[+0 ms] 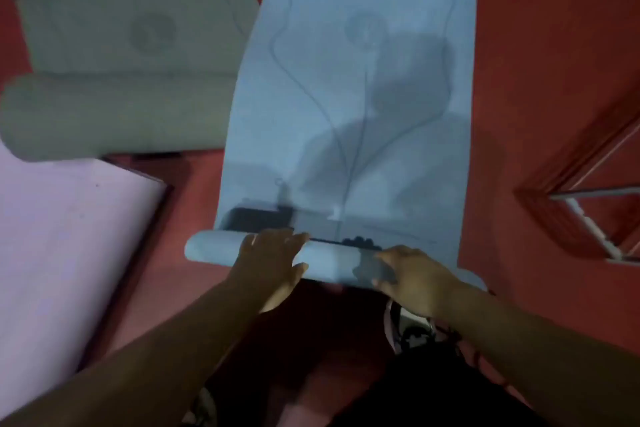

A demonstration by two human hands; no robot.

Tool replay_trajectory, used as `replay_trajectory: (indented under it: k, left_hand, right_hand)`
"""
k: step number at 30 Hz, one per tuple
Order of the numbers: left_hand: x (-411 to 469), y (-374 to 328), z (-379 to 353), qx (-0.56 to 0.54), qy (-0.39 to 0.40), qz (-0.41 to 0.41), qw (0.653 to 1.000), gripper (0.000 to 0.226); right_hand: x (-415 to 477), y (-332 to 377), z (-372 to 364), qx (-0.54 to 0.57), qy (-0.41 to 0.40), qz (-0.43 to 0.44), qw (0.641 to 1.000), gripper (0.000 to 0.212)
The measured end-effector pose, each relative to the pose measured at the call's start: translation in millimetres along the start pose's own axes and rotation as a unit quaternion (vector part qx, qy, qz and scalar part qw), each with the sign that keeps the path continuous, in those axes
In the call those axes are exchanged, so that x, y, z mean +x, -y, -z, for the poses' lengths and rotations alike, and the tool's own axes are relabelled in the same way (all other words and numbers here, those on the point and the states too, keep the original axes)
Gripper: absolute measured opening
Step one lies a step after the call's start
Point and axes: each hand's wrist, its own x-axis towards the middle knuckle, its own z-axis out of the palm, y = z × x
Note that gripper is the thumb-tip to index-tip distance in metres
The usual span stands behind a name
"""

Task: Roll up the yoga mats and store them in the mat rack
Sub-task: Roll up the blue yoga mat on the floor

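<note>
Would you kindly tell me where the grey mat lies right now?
In the head view the grey mat lies upper left, left of the blue mat and beyond the lilac mat.

The light blue mat (349,114) under my left grip (273,260) and right grip (412,277) has thin dark wavy lines on it. It also has a faint round mark, farther out from my grips. Out past my left grip, the grey-green mat (131,45) has a dim circle. Close beside my left grip is the pale purple mat (52,253), all plain. The floor (536,80) is red.
</note>
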Motion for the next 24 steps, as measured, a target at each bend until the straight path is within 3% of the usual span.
replay_trajectory:
  k: [6, 14, 21, 24]
  left_hand:
    - [29.9, 16.9, -97.4, 0.017, -0.031, -0.003, 0.999, 0.044]
    - [32.3, 33.8, -144.5, 0.019, -0.115, -0.012, 0.993, 0.047]
    - [27.8, 42.3, -160.0, 0.051, -0.166, -0.06, 0.983, 0.04]
    - [27.4, 37.2, -155.5, 0.06, -0.148, -0.061, 0.985, 0.04]
  right_hand:
    - [55.1, -38.6, -64.3, -0.118, -0.046, 0.103, 0.987, 0.057]
    - [79.6, -60.7, -106.1, -0.01, -0.112, 0.125, 0.986, 0.05]
    - [75.7, -61.2, -116.3, -0.012, -0.094, 0.138, 0.986, 0.041]
    - [74.1, -65.9, -120.1, -0.012, -0.115, 0.139, 0.983, 0.036]
